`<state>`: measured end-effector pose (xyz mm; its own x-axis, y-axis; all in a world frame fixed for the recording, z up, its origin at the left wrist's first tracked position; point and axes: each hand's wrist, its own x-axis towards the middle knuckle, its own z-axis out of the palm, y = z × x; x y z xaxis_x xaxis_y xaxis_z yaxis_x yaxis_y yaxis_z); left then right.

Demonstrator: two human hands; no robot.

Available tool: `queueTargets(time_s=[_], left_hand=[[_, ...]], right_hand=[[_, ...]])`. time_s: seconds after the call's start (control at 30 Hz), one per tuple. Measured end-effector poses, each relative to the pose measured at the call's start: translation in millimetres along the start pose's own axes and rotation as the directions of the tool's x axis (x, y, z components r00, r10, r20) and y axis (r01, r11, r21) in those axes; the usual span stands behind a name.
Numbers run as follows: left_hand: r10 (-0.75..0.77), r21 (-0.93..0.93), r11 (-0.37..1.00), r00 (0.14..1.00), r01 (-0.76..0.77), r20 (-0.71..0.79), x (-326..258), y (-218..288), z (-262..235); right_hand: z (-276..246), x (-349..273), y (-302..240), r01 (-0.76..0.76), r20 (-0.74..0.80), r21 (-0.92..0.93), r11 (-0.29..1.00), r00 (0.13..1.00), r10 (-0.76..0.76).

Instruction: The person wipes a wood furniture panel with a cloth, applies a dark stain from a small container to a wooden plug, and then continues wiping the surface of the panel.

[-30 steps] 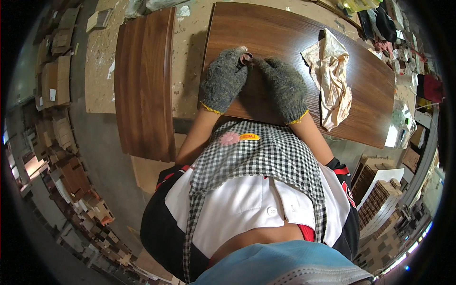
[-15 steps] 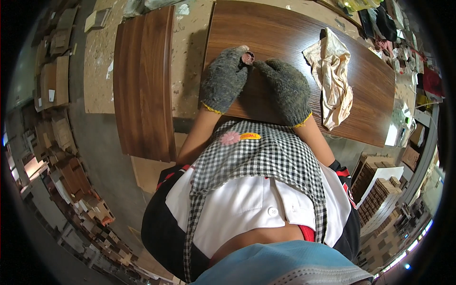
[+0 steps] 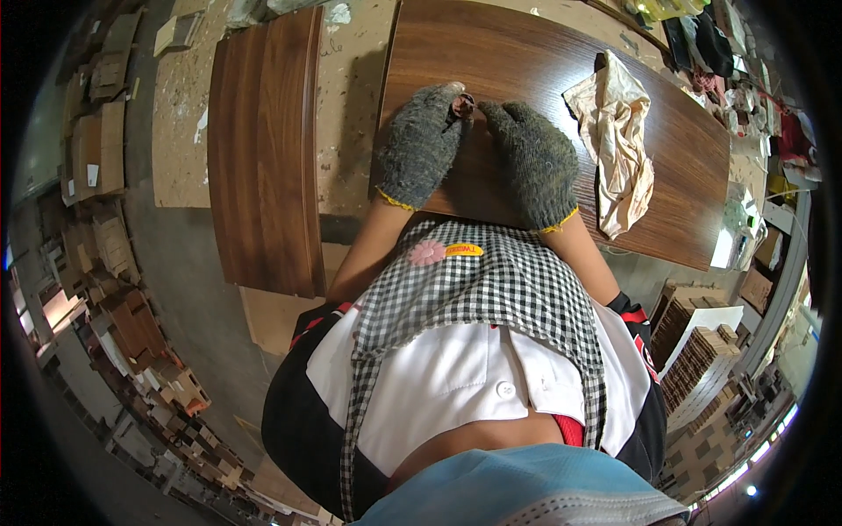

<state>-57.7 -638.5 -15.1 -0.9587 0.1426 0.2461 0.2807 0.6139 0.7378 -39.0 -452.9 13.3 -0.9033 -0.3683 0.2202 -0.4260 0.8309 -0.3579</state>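
Both my hands wear dark grey knitted gloves with yellow cuffs, held over a brown wood-grain panel (image 3: 509, 44). My left hand (image 3: 414, 147) is closed around a small reddish-brown rounded piece (image 3: 463, 106), whose kind I cannot make out. It pokes out between the thumb and fingers. Close beside it, my right hand (image 3: 537, 162) has its fingers pressed together, the tips pointing at the piece. Whatever those fingertips pinch, if anything, is too small to tell. To the right of that hand, a crumpled cream cloth (image 3: 621, 145) lies on the panel.
Narrower brown boards (image 3: 263, 149) lie to the left, on a worn tan work surface (image 3: 180, 131) marked with scraps. Mixed clutter and bags (image 3: 702, 44) fill the far right. Stacked boards (image 3: 702, 368) stand at lower right, and cardboard pieces (image 3: 101, 149) line the left side.
My right hand's fingertips have lifted slightly away from me and to the right. The small piece in my left hand has turned a little and shows less of its face.
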Motion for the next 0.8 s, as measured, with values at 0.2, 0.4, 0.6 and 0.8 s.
queueTargets(time_s=[0.2, 0.4, 0.6, 0.8], left_hand=[[-0.018, -0.077, 0.997, 1.0, 0.018, 0.004, -3, -2, 3], [0.025, -0.034, 0.999, 1.0, -0.026, -0.018, -6, -2, 5], [-0.029, -0.056, 0.998, 0.999, 0.03, 0.014, -6, -7, 10], [-0.032, -0.111, 0.993, 0.999, 0.03, -0.016, -4, 0, 6]], right_hand=[[-10, 4, -6, 0.0, 0.103, -0.019, 1.0, 0.995, 0.002], [-5, 1, -5, 0.003, 0.092, -0.096, 0.995, 0.996, 0.006], [-16, 6, -15, -0.069, 0.088, 0.062, 0.996, 0.994, 0.063], [-11, 2, -8, -0.048, 0.041, 0.077, 0.996, 0.998, 0.045]])
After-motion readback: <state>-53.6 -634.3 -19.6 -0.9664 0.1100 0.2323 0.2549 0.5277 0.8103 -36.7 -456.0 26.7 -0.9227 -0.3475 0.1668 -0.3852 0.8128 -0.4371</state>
